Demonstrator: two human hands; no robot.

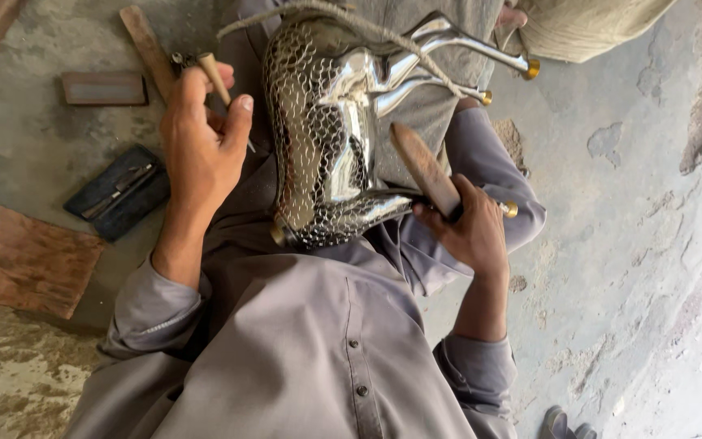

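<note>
Left hand [201, 138] closed around a thin chisel [219, 81], right hand [469, 228] gripping a wooden mallet [424, 167], shiny scale-patterned metal animal figure [327, 138] across the lap, concrete floor [627, 203] beneath

Silver animal figure [331, 138] bears a scale pattern, with gold-tipped legs [532, 69].

Metal animal figure [327, 138]: polished, mirror-glossy, part covered in hammered scale texture; brass-coloured leg tips. Mallet [424, 169]: worn matt wood. Chisel [219, 81]: wooden handle. Cord [343, 18]: rough fibre. Floor [611, 244]: rough, pitted concrete. Clothing [302, 341]: smooth grey cloth.
</note>
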